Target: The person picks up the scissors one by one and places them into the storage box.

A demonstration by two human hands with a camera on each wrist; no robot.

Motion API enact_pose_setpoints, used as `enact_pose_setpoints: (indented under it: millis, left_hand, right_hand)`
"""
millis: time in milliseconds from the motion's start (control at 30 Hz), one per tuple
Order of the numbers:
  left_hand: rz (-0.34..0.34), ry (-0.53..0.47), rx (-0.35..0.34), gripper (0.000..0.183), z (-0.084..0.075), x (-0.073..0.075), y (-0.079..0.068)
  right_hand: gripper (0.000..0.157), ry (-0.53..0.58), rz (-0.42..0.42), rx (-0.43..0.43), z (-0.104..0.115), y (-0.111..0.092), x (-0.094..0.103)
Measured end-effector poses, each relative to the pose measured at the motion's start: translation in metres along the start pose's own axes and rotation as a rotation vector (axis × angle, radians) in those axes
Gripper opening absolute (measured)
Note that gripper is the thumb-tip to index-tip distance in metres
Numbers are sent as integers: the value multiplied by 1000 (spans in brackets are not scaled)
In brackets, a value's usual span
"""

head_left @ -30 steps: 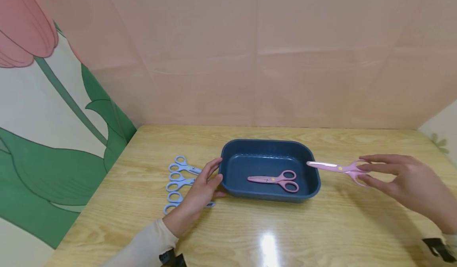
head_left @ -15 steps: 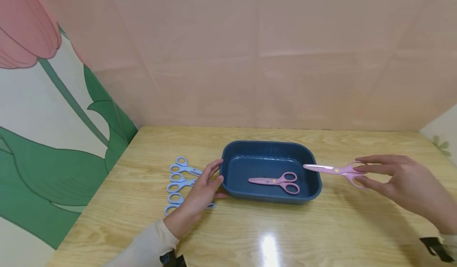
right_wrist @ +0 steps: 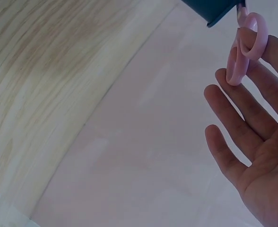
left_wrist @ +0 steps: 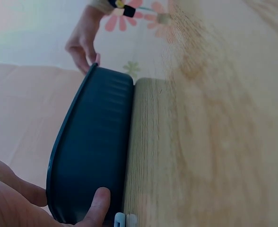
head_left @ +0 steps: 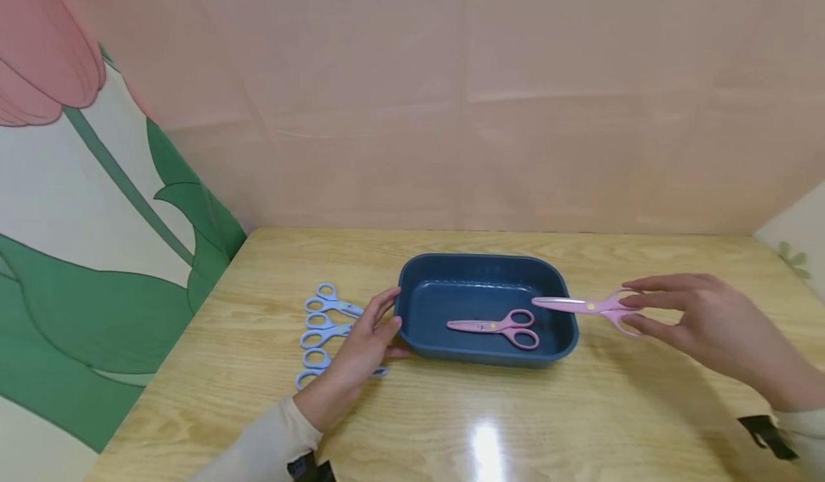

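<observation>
My left hand point(head_left: 361, 342) holds the left end of a dark blue plastic tub point(head_left: 490, 359). In the left wrist view one finger point(left_wrist: 97, 204) lies along its side wall. Inside the tub lies a pair of pink scissors point(head_left: 493, 326), handles to the right. My right hand point(head_left: 702, 317) pinches a second pair of pink scissors point(head_left: 593, 307) by the handle loops. Its blades point left and reach over the tub's right rim. In the right wrist view the scissors' loops point(right_wrist: 257, 40) sit at the fingertips, the other fingers extended.
Several light blue scissors point(head_left: 325, 333) lie in a column left of the tub, partly hidden by my left hand and forearm. The wooden table point(head_left: 548, 425) meets a pinkish covered wall point(head_left: 451, 145) at the back.
My right hand has moved left with the pink scissors, so the blades reach further over the tub. The left hand and the tub have stayed in place.
</observation>
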State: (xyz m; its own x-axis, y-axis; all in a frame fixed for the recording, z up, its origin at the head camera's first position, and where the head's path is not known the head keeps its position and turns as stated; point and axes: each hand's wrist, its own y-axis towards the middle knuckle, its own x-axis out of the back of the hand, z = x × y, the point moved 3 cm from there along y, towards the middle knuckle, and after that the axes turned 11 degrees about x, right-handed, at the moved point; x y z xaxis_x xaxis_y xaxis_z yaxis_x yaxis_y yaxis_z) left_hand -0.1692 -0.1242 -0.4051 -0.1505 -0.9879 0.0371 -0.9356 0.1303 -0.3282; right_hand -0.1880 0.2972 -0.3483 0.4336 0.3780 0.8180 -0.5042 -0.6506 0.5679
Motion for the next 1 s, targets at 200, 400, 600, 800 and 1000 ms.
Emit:
enact_pose_setpoints:
  millis: [200, 400, 600, 800, 1000]
  left_hand:
    - [8, 5, 13, 50, 2, 1, 1]
    - [12, 4, 20, 49, 3, 1, 2]
    - [8, -1, 19, 49, 2, 1, 2]
    - [10, 9, 22, 49, 2, 2, 1]
    - [9, 5, 10, 49, 0, 2, 1]
  right_hand:
    - [33, 17, 25, -11, 4, 7, -4]
    - [32, 22, 46, -33, 7, 12, -7]
    - [30, 37, 56, -88, 10, 18, -6]
    - [31, 33, 39, -77, 15, 27, -4]
    - [31, 48, 19, -77, 18, 36, -4]
